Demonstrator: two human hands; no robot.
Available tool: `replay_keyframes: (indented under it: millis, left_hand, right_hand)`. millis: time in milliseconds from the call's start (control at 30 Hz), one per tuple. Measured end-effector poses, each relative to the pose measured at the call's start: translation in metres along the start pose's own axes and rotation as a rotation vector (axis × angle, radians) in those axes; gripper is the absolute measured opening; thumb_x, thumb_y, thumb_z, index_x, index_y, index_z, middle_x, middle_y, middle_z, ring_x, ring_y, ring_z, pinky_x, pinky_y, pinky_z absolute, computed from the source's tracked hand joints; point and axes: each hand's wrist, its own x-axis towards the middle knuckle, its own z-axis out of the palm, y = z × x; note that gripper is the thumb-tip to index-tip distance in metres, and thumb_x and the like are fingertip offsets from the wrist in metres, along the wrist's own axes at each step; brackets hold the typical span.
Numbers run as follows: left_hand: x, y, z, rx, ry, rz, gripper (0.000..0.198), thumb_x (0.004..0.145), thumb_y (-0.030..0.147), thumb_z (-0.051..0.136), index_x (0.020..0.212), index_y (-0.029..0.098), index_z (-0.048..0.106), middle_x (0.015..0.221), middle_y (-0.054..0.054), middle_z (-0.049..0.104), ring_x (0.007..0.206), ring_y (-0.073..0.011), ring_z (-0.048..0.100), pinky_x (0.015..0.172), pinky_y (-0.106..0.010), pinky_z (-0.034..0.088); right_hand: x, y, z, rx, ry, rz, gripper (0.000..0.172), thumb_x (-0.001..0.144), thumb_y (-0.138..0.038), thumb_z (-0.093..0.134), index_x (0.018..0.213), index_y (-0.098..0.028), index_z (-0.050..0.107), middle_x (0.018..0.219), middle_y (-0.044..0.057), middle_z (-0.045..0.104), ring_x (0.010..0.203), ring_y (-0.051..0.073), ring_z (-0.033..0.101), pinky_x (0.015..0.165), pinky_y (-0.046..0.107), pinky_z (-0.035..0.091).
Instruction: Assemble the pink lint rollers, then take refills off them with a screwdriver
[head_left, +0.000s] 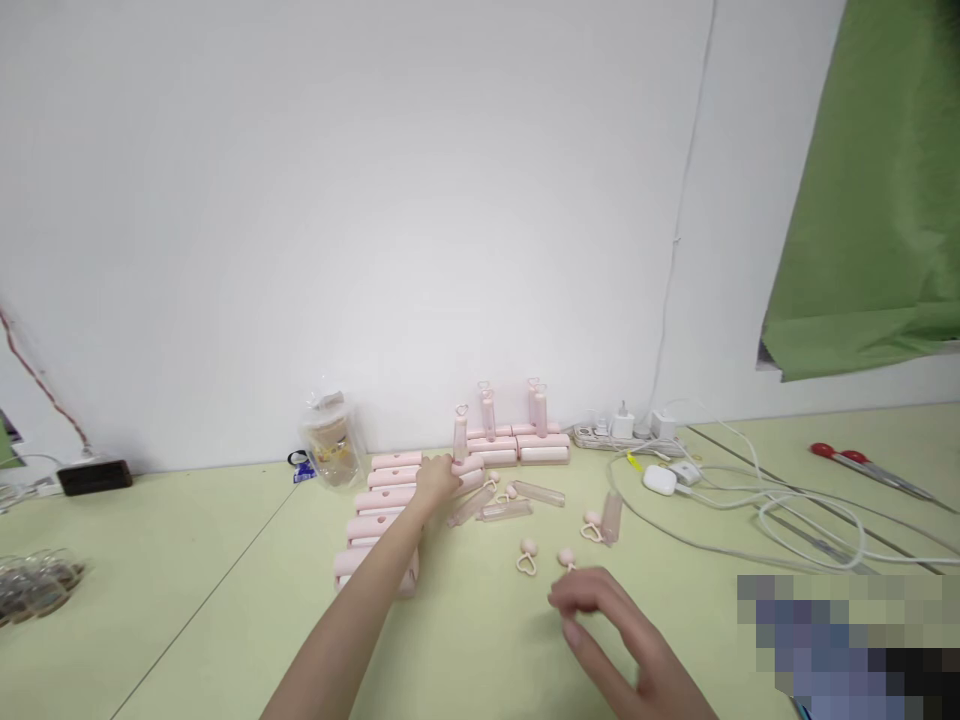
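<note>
My left hand [437,481] reaches far forward and rests on the pink oblong blocks [379,510] stacked in rows on the pale green table; its fingers curl onto the far end of a block next to an upright clear pink tube [460,434]. My right hand [600,612] hovers low near the front, fingers loosely curled and apart, holding nothing that I can see, just behind a small pink heart-loop cap [566,558]. Another cap [528,556] lies to its left. Several clear tubes [517,500] lie flat between the hands.
More pink blocks with upright tubes [517,440] stand at the wall. A plastic-wrapped cup [328,440] sits left of them. A power strip [622,432], white cables [787,505], an earbud case [659,480] and red scissors [862,468] lie to the right. A green cloth [870,190] hangs at upper right.
</note>
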Motion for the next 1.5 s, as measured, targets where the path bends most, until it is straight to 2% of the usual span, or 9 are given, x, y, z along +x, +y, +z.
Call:
replay_keyframes:
  millis: [100, 233, 367, 667, 1067, 1200, 1333, 1400, 1500]
  left_hand:
    - [-0.003, 0.002, 0.004, -0.023, 0.021, -0.009, 0.03, 0.086, 0.031, 0.053, 0.112, 0.016, 0.052, 0.115, -0.008, 0.054, 0.098, -0.0209, 0.056, 0.082, -0.042, 0.048]
    - [-0.009, 0.007, 0.009, -0.057, 0.045, -0.037, 0.032, 0.086, 0.031, 0.053, 0.114, 0.017, 0.051, 0.117, -0.008, 0.053, 0.099, -0.0213, 0.056, 0.083, -0.043, 0.048]
    - [-0.007, 0.01, 0.012, -0.091, 0.019, -0.046, 0.032, 0.086, 0.031, 0.052, 0.115, 0.017, 0.051, 0.116, -0.008, 0.054, 0.097, -0.0207, 0.057, 0.081, -0.041, 0.049]
    - [0.008, 0.011, 0.018, -0.198, -0.03, -0.037, 0.03, 0.086, 0.031, 0.053, 0.113, 0.017, 0.052, 0.115, -0.008, 0.055, 0.097, -0.0202, 0.057, 0.081, -0.041, 0.049]
    - [0.001, 0.048, 0.019, -0.322, 0.151, -0.043, 0.048, 0.084, 0.033, 0.055, 0.126, 0.018, 0.04, 0.129, -0.011, 0.044, 0.109, -0.026, 0.05, 0.089, -0.047, 0.043]
    - [-0.028, 0.027, -0.011, -0.283, 0.224, 0.084, 0.056, 0.081, 0.032, 0.056, 0.129, 0.013, 0.036, 0.134, -0.014, 0.04, 0.121, -0.0261, 0.04, 0.1, -0.04, 0.032]
    - [-0.086, -0.027, -0.038, -0.232, 0.254, 0.224, 0.026, 0.082, 0.029, 0.049, 0.107, 0.023, 0.055, 0.112, -0.003, 0.057, 0.112, -0.0191, 0.046, 0.099, -0.031, 0.032]
    - [-0.119, -0.057, -0.038, -0.199, 0.284, 0.213, 0.02, 0.081, 0.03, 0.048, 0.096, 0.022, 0.058, 0.105, -0.005, 0.057, 0.109, -0.0226, 0.045, 0.097, -0.036, 0.033]
    - [-0.159, -0.094, -0.019, -0.163, 0.324, 0.156, 0.028, 0.076, 0.033, 0.054, 0.103, 0.024, 0.057, 0.111, -0.008, 0.051, 0.109, -0.0287, 0.041, 0.096, -0.047, 0.031]
  right_hand:
    - [0.052, 0.025, 0.007, -0.283, -0.211, 0.123, 0.022, 0.089, -0.024, 0.041, 0.108, -0.025, 0.05, 0.113, 0.005, 0.057, 0.103, 0.02, 0.054, 0.085, 0.034, 0.047]
    - [0.127, 0.071, 0.032, -0.386, -0.282, 0.139, 0.019, 0.087, -0.02, 0.051, 0.105, -0.018, 0.056, 0.112, 0.008, 0.058, 0.109, 0.024, 0.051, 0.091, 0.044, 0.041]
    - [0.162, 0.108, 0.051, -0.42, -0.334, 0.146, 0.028, 0.088, -0.028, 0.054, 0.114, -0.017, 0.053, 0.118, 0.007, 0.055, 0.1, 0.022, 0.056, 0.084, 0.044, 0.046]
    - [0.152, 0.133, 0.057, -0.535, -0.322, 0.24, 0.024, 0.089, -0.03, 0.052, 0.107, -0.016, 0.057, 0.108, 0.006, 0.06, 0.091, 0.019, 0.06, 0.078, 0.04, 0.049]
    - [0.126, 0.117, 0.053, -0.571, -0.248, 0.279, 0.022, 0.089, -0.031, 0.051, 0.104, -0.017, 0.058, 0.107, 0.006, 0.06, 0.092, 0.018, 0.059, 0.08, 0.04, 0.048]
    - [0.127, 0.117, 0.052, -0.501, -0.186, 0.306, 0.022, 0.089, -0.03, 0.051, 0.106, -0.017, 0.057, 0.109, 0.006, 0.059, 0.093, 0.019, 0.059, 0.08, 0.04, 0.048]
    - [0.121, 0.117, 0.046, -0.41, -0.166, 0.296, 0.023, 0.089, -0.03, 0.051, 0.106, -0.016, 0.057, 0.107, 0.006, 0.06, 0.089, 0.018, 0.06, 0.076, 0.038, 0.05]
    - [0.118, 0.115, 0.045, -0.39, -0.164, 0.289, 0.023, 0.089, -0.03, 0.051, 0.106, -0.016, 0.057, 0.106, 0.006, 0.06, 0.088, 0.018, 0.06, 0.076, 0.037, 0.05]
    - [0.117, 0.11, 0.046, -0.401, -0.156, 0.284, 0.023, 0.089, -0.029, 0.051, 0.107, -0.017, 0.056, 0.108, 0.006, 0.059, 0.09, 0.018, 0.06, 0.077, 0.038, 0.05]
